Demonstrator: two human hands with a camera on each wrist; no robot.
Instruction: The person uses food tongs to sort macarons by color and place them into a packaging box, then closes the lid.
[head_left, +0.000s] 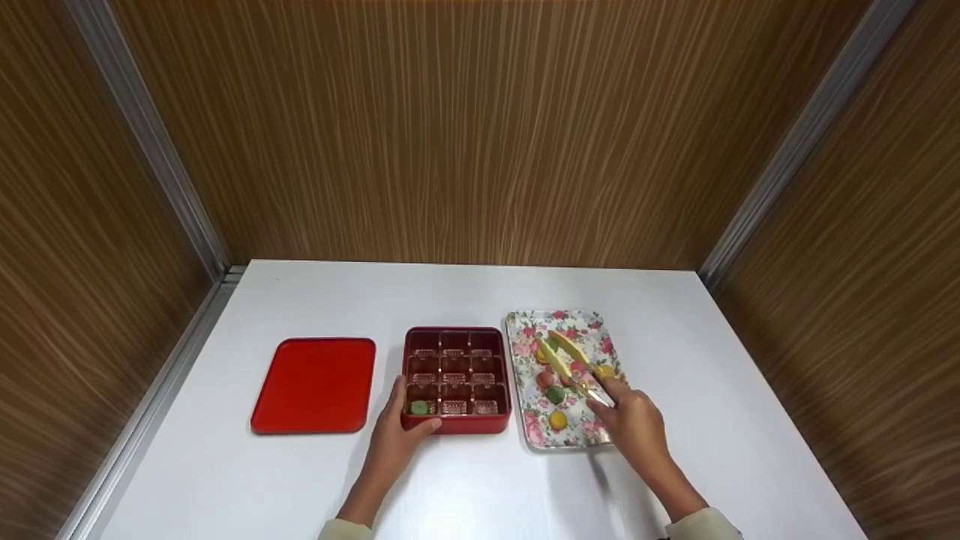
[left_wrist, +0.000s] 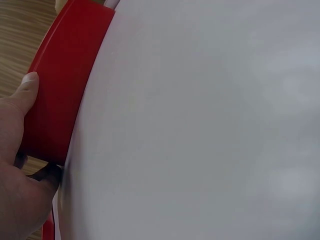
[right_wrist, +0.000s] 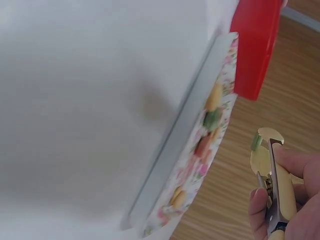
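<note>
- wood-grain panels (head_left: pixel 465 135) are enclosing the white worktop (head_left: pixel 450 487) at left, rear and right. how is the left hand (head_left: pixel 394 435) standing?
- it is gripping the near left corner of a red box (head_left: pixel 471 425), thumb bearing on the front wall, fingers lying along the left side.
- contents?
- dividers are forming nine compartments, and one green piece (head_left: pixel 418 407) is occupying the near left one.
- and the right hand (head_left: pixel 637 427)?
- it is holding tongs (head_left: pixel 596 391), fingers and thumb closing round the handles. their yellow tips are reaching over a floral tray (head_left: pixel 534 431), just right of the box, and are pinching a second green piece (right_wrist: pixel 256 141), as the right wrist view is showing.
- what else is the tray carrying?
- a third green piece (head_left: pixel 555 394) is lying just beside a reddish piece (head_left: pixel 545 380). one yellow piece (head_left: pixel 557 420) is resting nearer the front edge; other yellow ones are lying close to the tongs.
- left of the box?
- a flat red panel (head_left: pixel 315 386) is lying on the worktop, well apart from the tray.
</note>
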